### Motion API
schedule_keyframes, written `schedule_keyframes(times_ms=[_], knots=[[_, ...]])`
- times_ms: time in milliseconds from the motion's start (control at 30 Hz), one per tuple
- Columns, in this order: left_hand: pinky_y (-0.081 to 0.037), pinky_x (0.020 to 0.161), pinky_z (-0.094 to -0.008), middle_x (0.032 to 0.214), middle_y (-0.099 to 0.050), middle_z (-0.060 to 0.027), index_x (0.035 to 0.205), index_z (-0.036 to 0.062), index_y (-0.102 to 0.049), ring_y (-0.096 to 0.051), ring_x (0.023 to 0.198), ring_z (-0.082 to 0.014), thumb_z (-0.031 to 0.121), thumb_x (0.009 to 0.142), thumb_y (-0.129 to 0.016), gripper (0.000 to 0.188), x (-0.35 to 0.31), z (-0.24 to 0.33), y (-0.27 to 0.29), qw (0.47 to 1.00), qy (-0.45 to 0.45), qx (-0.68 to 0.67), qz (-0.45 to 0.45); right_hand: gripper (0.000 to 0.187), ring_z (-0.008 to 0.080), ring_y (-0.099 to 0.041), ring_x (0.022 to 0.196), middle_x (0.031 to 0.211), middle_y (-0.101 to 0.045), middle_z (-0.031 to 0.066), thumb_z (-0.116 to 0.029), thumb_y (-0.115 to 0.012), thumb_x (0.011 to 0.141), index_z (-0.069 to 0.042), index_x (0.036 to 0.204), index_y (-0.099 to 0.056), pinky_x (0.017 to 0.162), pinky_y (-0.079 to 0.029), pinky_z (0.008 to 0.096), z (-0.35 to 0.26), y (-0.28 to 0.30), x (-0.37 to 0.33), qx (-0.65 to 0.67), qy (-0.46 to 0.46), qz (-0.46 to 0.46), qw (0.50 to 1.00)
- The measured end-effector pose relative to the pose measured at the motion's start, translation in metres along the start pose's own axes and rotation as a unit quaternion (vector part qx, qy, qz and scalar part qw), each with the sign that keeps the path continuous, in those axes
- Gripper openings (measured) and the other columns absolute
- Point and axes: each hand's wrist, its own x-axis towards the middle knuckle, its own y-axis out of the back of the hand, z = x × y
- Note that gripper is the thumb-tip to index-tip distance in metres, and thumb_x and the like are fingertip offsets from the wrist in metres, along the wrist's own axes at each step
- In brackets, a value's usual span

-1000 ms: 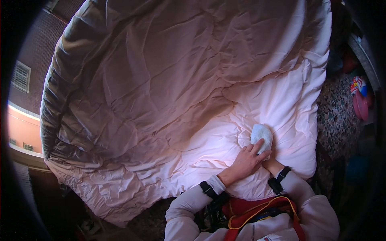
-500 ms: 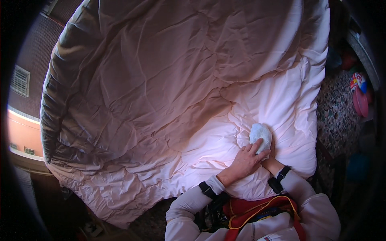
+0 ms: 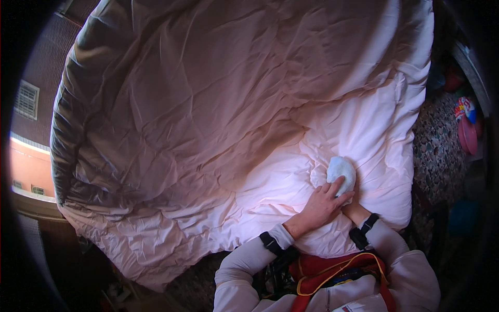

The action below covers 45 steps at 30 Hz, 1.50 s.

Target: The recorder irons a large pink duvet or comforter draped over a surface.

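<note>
A pale blue-white cloth (image 3: 341,169) is bunched over the end of my right hand (image 3: 356,212), low on the right part of a pale pink quilt (image 3: 265,184). My left hand (image 3: 321,206) reaches across from the left. Its index finger and thumb grip the cloth, and its other fingers rest against the cloth's near side. Of my right hand only the wrist and heel show; the cloth and my left hand cover its fingers, so their pose is hidden. Wrinkles in the quilt gather around the cloth.
The quilt spreads across most of the view. On the right lies a speckled floor (image 3: 434,140) with a pink basin (image 3: 467,136) and a teal container (image 3: 462,217). A building with a barred window (image 3: 27,100) shows at the far left. A red bag (image 3: 312,268) hangs at my front.
Both hands and the cloth sit slightly farther right in the picture, and the quilt's right edge has shifted a little too. My grip on the cloth looks the same.
</note>
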Motion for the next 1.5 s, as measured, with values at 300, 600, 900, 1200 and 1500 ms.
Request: schedule_keyframes(times_ms=[300,600,900,1200,1500], knots=[[-0.046,0.087,-0.0418,0.140,-0.037,-0.0183,0.131,0.0216,-0.051,-0.052,0.104,-0.0335,0.018,0.072,-0.069,0.062,0.002,0.002,-0.002,1.000,0.003,-0.011,-0.006,0.060,0.0259,-0.029,0.140,0.150,-0.032,0.0083,-0.050,-0.030,0.099,-0.017,0.148,-0.025,0.116,-0.020,0.0455,0.031,0.010,0.001,0.652,-0.116,-0.050,0.748],[-0.045,0.088,-0.0415,0.140,-0.038,-0.0189,0.129,0.0209,-0.052,-0.052,0.105,-0.0332,0.018,0.071,-0.070,0.062,0.000,0.002,-0.001,1.000,0.016,-0.010,-0.005,0.064,0.0245,-0.024,0.142,0.152,-0.029,0.0087,-0.051,-0.034,0.097,-0.015,0.149,-0.024,0.117,-0.015,0.0434,0.001,0.008,0.001,0.296,-0.134,-0.003,0.946],[-0.045,0.087,-0.0389,0.140,-0.038,-0.0174,0.129,0.0215,-0.053,-0.051,0.102,-0.0295,0.017,0.069,-0.070,0.062,0.001,0.002,-0.002,1.000,0.020,-0.008,0.007,0.062,0.0246,-0.028,0.140,0.153,-0.026,0.0081,-0.049,-0.026,0.100,-0.015,0.150,-0.019,0.116,-0.022,0.0429,0.029,0.016,-0.006,0.289,-0.159,-0.055,0.942],[-0.044,0.083,-0.0369,0.140,-0.040,-0.0168,0.127,0.0213,-0.056,-0.051,0.097,-0.0272,0.017,0.071,-0.069,0.058,0.003,0.003,-0.002,0.999,0.026,-0.018,0.008,0.065,0.0251,-0.026,0.141,0.154,-0.026,0.0068,-0.053,-0.026,0.098,-0.016,0.151,-0.020,0.116,-0.021,0.0423,0.012,0.013,-0.008,0.598,-0.155,-0.028,0.786],[-0.044,0.082,-0.0365,0.139,-0.041,-0.0163,0.127,0.0212,-0.056,-0.051,0.097,-0.0264,0.019,0.070,-0.070,0.059,0.003,0.000,0.001,1.000,0.020,-0.022,0.005,0.071,0.0259,-0.023,0.142,0.154,-0.026,0.0067,-0.060,-0.026,0.093,-0.018,0.150,-0.024,0.117,-0.017,0.0415,-0.017,0.000,0.003,0.567,-0.330,0.225,0.721]])
